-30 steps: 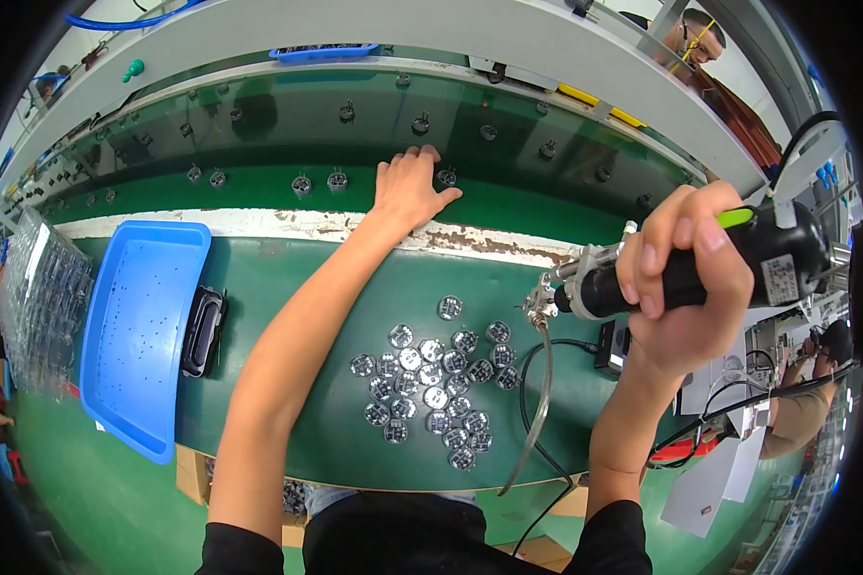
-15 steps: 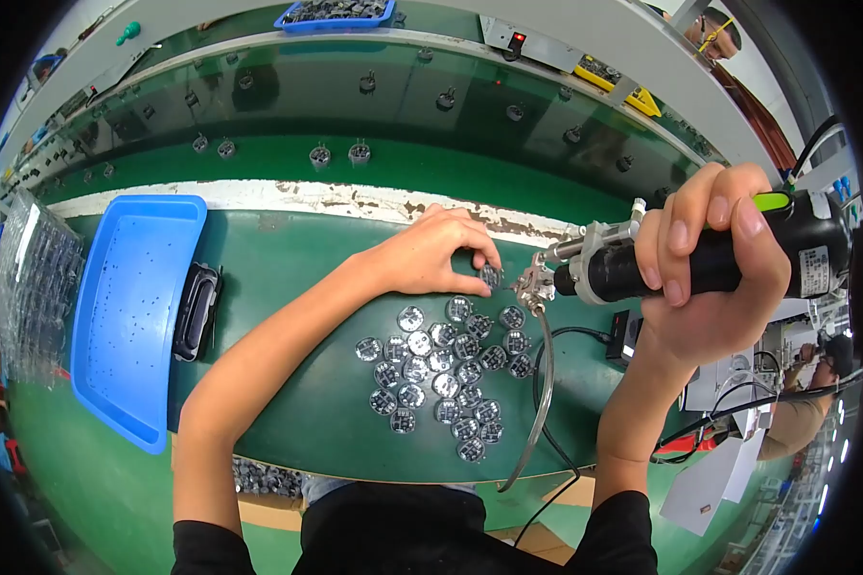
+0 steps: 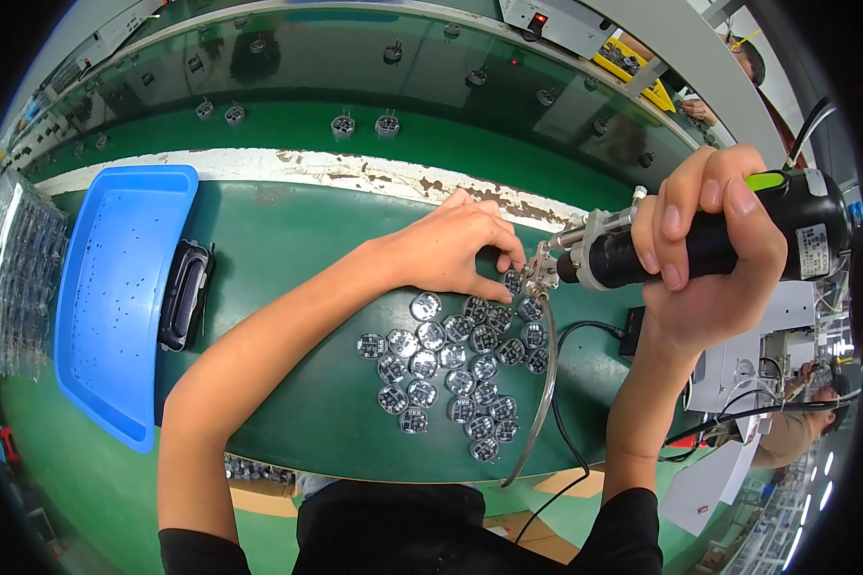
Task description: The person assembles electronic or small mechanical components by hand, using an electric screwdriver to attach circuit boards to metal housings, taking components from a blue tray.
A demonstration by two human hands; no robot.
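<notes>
My right hand (image 3: pixel 714 254) grips a black powered screwdriver (image 3: pixel 700 247) with a green button, held sideways with its tip pointing left. My left hand (image 3: pixel 455 251) pinches a small round silver part (image 3: pixel 514 282) right at the driver's tip. Several similar round silver parts (image 3: pixel 455 364) lie clustered on the green bench (image 3: pixel 297 240) just below both hands. A thin tube and a black cable hang from the driver down past the bench's front edge.
A blue plastic tray (image 3: pixel 115 287) lies at the left, with a black oblong object (image 3: pixel 182 292) beside it. Behind a worn white strip runs a green conveyor (image 3: pixel 355 129) carrying several small parts. Another person's hand (image 3: pixel 700 110) works at the far right.
My left hand drew back from the white strip toward me, carrying a round part to the driver's tip. My right hand with the driver moved slightly left and closer to the part cluster.
</notes>
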